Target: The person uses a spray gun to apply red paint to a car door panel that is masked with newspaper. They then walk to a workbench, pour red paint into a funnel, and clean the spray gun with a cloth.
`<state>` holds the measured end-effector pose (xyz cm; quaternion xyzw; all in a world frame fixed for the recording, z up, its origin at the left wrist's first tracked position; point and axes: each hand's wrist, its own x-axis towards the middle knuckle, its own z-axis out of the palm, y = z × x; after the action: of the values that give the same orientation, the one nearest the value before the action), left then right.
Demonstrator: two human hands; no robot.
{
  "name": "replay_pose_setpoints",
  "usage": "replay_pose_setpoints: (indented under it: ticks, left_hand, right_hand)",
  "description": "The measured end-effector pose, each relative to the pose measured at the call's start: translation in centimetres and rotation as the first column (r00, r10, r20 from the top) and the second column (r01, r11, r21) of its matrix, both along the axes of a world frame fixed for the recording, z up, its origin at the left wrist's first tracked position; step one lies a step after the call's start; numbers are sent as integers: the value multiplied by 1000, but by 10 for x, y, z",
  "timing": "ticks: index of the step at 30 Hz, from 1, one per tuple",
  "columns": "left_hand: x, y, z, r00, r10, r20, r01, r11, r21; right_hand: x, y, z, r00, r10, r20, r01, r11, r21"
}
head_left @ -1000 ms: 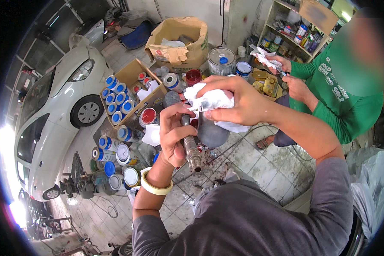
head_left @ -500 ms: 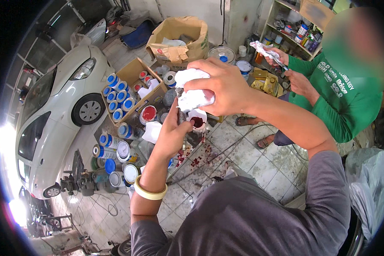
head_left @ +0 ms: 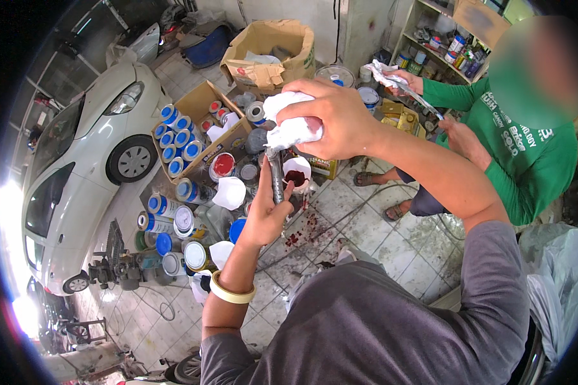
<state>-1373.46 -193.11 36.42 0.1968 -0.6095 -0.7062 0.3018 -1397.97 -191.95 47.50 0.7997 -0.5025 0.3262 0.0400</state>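
In my left hand (head_left: 264, 215) is a slim grey metal tool (head_left: 277, 176), held upright with the fingers closed around it; its exact kind I cannot make out. My right hand (head_left: 343, 122) grips a bunched white cloth (head_left: 295, 133) at the tool's upper end, which the cloth partly hides. A white cup (head_left: 297, 168) with dark red paint inside stands just beyond my left fingers. Around my left forearm sits a roll of pale yellow tape (head_left: 228, 294).
Paint cans (head_left: 185, 219) crowd the left, beside a carton of blue-lidded cans (head_left: 189, 135) and an open red can (head_left: 223, 165). A white car (head_left: 96, 160) stands farther left. At right, a person in green (head_left: 514, 141) handles a cloth (head_left: 386, 75). Red spatters mark the tiled floor (head_left: 308, 232).
The metal tool shows more now below the cloth, and my left hand has shifted slightly right and down. The other person's hands have moved apart, with a long thin object stretching between them.
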Motion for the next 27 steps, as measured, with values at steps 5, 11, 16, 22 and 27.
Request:
replay_pose_setpoints:
  ticks: [5, 11, 16, 22, 27]
  left_hand:
    - [2, -6, -22, 997, 2, -75, -8, 997, -75]
    - [-14, -22, -36, 873, 376, 311, -285, 910, -301]
    - [-23, -30, -31, 832, 380, 403, -366, 923, -116]
    - [-10, -15, -38, 879, 382, 284, -386, 921, -44]
    - [-5, -13, -53, 904, 348, 248, -354, 935, -24]
  right_hand:
    - [3, -12, -3, 1000, 7, 10, -8, 999, 52]
    - [11, -19, -22, 998, 4, -69, -11, 996, -91]
    - [18, -28, -29, 999, 14, -49, -17, 998, -58]
    - [24, -29, -39, 999, 35, -35, -37, 999, -39]
    - [26, -33, -39, 998, 43, -46, -43, 999, -1]
